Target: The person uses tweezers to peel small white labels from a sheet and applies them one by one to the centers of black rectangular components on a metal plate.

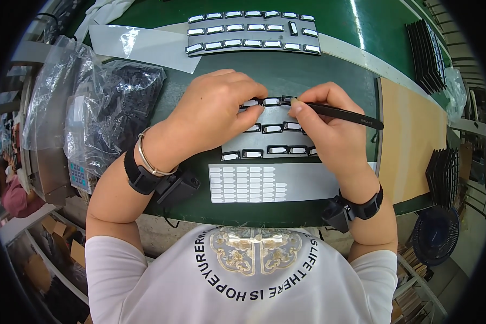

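Observation:
My right hand (329,116) is closed around black tweezers (356,115), whose tip end is at a small black rectangular frame (288,100) in the far row of a grey plate (275,141). My left hand (213,105) pinches another small black frame with a white face (250,103), thumb and index finger on either side of it. Three rows of such pieces lie on the plate, partly covered by my hands. Nearer to me lies a translucent sheet (318,186) with rows of small white stickers (248,183).
Beyond my hands stands a second plate (227,41) of similar pieces. Clear plastic bags (116,102) of dark parts lie left, beside a brown board's opposite side; that board (410,140) is at right. Stacked black parts (426,56) and a fan (436,235) are farther right.

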### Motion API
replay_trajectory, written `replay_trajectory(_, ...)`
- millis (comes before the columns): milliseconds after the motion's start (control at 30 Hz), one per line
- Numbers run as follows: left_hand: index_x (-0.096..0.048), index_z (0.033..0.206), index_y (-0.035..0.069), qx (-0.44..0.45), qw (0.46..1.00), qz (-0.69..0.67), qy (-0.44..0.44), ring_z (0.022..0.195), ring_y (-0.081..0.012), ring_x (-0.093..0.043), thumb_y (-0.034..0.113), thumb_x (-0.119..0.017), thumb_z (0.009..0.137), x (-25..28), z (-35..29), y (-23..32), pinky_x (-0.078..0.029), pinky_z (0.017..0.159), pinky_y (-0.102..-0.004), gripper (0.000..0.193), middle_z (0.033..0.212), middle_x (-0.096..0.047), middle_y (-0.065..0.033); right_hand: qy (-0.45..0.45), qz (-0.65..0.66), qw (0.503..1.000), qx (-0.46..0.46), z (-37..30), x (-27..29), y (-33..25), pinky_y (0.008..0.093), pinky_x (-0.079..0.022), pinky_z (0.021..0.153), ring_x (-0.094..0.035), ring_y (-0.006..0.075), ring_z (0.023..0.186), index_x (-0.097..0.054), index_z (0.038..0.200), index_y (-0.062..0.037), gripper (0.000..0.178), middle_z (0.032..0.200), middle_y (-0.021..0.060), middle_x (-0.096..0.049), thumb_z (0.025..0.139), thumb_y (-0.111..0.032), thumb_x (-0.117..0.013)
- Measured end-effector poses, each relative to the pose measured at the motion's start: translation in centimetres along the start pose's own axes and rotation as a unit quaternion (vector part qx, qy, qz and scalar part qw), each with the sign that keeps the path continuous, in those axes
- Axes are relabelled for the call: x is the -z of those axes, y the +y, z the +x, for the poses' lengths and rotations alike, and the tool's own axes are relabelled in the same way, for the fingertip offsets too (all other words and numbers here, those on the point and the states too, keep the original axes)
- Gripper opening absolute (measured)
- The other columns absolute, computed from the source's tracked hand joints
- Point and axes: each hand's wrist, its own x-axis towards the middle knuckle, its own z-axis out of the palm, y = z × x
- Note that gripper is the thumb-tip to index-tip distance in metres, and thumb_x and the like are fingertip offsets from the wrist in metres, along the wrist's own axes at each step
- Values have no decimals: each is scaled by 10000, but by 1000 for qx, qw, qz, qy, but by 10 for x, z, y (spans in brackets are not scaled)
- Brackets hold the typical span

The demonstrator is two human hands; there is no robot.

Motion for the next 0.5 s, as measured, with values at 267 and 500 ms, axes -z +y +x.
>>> replay_trajectory(267, -694, 953, 35, -1, 1000, 2, -11, 822, -292, -645, 93, -715, 778, 0, -1, 2, -522, 719, -379, 186, 886, -696, -106, 11, -3, 999, 31, -8, 5, -10, 215, -499, 709, -630, 89, 806, -600, 939, 19, 122, 867, 58, -668, 886, -35, -695)
replay_trajectory(500, -694, 943, 37, -7, 1000, 21, 5, 856, -294, -637, 146, -695, 801, 8, -9, 7, -520, 746, -399, 179, 889, -691, -101, 25, 26, 997, 67, -50, 21, -23, 249, -497, 660, -626, 111, 757, -616, 911, 2, 145, 842, 72, -665, 829, -15, -734)
